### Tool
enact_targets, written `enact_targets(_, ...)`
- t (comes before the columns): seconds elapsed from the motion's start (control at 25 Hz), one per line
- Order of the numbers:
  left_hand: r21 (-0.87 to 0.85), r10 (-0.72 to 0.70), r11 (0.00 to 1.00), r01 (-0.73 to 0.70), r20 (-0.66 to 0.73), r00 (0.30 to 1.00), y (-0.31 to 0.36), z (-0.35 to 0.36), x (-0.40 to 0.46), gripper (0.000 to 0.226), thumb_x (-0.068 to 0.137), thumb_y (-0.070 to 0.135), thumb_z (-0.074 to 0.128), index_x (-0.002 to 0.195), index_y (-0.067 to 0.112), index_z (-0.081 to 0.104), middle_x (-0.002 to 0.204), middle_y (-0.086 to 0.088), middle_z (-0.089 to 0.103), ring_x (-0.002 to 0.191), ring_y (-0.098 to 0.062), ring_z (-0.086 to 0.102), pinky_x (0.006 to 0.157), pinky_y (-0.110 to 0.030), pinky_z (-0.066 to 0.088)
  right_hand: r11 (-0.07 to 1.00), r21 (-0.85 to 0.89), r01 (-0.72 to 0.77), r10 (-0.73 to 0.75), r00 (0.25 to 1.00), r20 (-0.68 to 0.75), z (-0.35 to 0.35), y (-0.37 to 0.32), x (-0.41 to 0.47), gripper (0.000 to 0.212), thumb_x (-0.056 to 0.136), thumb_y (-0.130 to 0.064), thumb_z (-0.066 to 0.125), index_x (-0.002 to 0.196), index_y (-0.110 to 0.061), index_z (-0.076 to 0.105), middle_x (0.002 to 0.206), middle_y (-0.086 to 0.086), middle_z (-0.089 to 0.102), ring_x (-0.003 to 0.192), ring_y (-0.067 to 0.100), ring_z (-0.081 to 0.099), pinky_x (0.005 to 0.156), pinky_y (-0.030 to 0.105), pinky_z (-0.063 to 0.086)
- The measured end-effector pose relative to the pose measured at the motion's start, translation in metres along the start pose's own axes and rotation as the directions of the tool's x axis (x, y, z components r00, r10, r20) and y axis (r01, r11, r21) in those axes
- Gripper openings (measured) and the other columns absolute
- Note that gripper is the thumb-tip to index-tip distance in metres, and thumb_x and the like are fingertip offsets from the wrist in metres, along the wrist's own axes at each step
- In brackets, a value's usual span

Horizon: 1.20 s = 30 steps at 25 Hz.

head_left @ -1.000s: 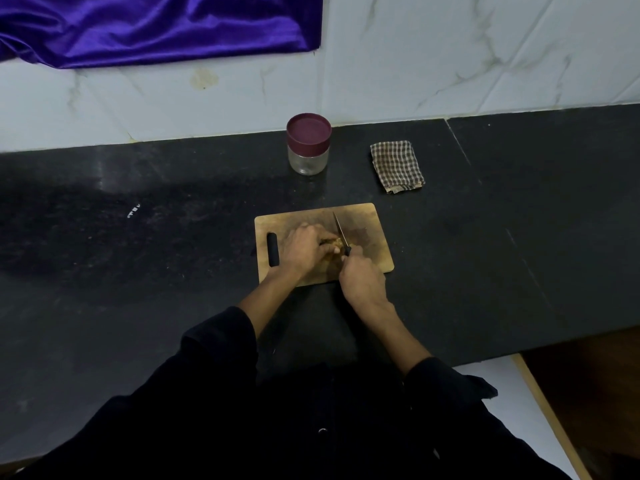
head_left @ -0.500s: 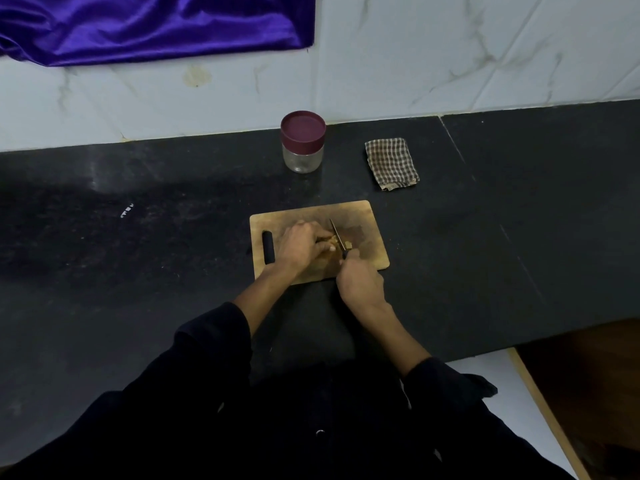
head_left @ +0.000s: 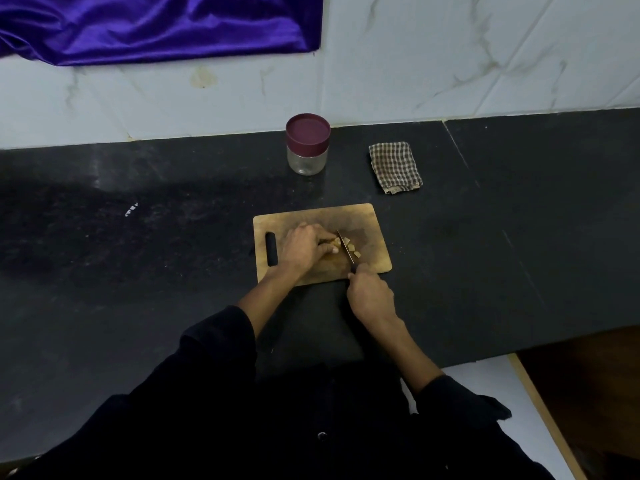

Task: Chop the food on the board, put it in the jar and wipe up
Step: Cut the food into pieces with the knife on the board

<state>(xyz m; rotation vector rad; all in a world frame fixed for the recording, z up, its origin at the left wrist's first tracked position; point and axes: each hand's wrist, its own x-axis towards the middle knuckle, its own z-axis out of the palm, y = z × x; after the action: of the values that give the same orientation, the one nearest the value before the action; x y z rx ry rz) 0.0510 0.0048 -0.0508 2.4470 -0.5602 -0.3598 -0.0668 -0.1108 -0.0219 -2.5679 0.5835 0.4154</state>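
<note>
Because the food (head_left: 341,244) on the board (head_left: 367,220) is small, pale and already partly in cubes, it looks light and firm enough to cut cleanly, yet apt to skid or scatter; I judge it best pinned from above at its left end, fingertips tucked back from the blade. The left hand (head_left: 304,247) does this now, its fingers (head_left: 327,250) curled down on the uncut piece. The right hand (head_left: 372,296), at the board's near edge, is clenched round the handle of the knife (head_left: 346,249), whose blade runs across the food, cut cubes lying just right of it. Against the frame a second ago, the right hand sits nearer, off the board's edge, and more loose cubes show right of the blade. The jar (head_left: 307,147), lid on, and the cloth (head_left: 394,166) lie untouched on the far tabletop (head_left: 519,237).
</note>
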Motion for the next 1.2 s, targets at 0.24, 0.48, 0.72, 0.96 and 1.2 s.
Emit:
enact_targets(0.24, -0.002, -0.009, 1.0, 0.009, -0.012, 1.0, 0.002, -0.001, -0.001, 0.031, 0.08, 0.029, 0.072, 0.111, 0.027, 0.069, 0.115, 0.006, 0.067, 0.111, -0.016, 0.056, 0.099, -0.044, 0.042, 0.999, 0.053, -0.004, 0.005, 1.0, -0.024, -0.01, 0.002, 0.006, 0.023, 0.105, -0.027, 0.037, 0.113, -0.01, 0.051, 0.106, 0.013, 0.065, 0.099, 0.033, 0.062, 0.079, 0.044, 0.046)
enact_targets(0.48, -0.008, 0.004, 1.0, -0.004, 0.002, 1.0, 0.003, -0.005, -0.004, 0.03, 0.082, 0.027, 0.07, 0.112, 0.025, 0.068, 0.116, 0.005, 0.066, 0.114, -0.015, 0.053, 0.102, -0.043, 0.04, 0.994, 0.085, 0.071, -0.07, 0.997, -0.018, -0.007, -0.007, 0.006, 0.021, 0.105, -0.03, 0.039, 0.115, -0.014, 0.049, 0.098, 0.006, 0.063, 0.088, 0.022, 0.063, 0.079, 0.047, 0.053)
enact_targets(0.72, -0.015, 0.001, 1.0, -0.001, 0.0, 1.0, 0.005, -0.006, -0.005, 0.029, 0.082, 0.026, 0.07, 0.111, 0.026, 0.068, 0.115, 0.005, 0.066, 0.115, -0.016, 0.052, 0.102, -0.043, 0.039, 0.99, 0.108, 0.088, -0.088, 0.996, -0.001, -0.01, -0.006, 0.008, 0.018, 0.105, -0.029, 0.039, 0.113, -0.015, 0.048, 0.095, 0.003, 0.061, 0.084, 0.017, 0.061, 0.074, 0.041, 0.052)
enact_targets(0.96, -0.013, -0.014, 1.0, 0.014, 0.001, 1.0, 0.006, -0.006, -0.006, 0.031, 0.082, 0.026, 0.07, 0.113, 0.025, 0.067, 0.116, 0.005, 0.065, 0.116, -0.017, 0.051, 0.103, -0.046, 0.037, 0.992, 0.096, 0.083, -0.082, 0.997, -0.013, -0.009, -0.008, 0.01, 0.021, 0.105, -0.029, 0.04, 0.114, -0.013, 0.049, 0.095, 0.004, 0.061, 0.084, 0.019, 0.062, 0.075, 0.042, 0.054)
enact_targets(1.2, -0.015, -0.007, 1.0, 0.007, -0.007, 1.0, 0.008, -0.008, -0.008, 0.028, 0.083, 0.026, 0.069, 0.111, 0.025, 0.069, 0.114, 0.005, 0.066, 0.114, -0.017, 0.052, 0.102, -0.044, 0.038, 0.986, 0.145, 0.084, -0.078, 0.996, -0.046, -0.014, -0.008, 0.011, 0.023, 0.105, -0.03, 0.038, 0.114, -0.013, 0.05, 0.093, 0.002, 0.061, 0.083, 0.018, 0.062, 0.073, 0.04, 0.052)
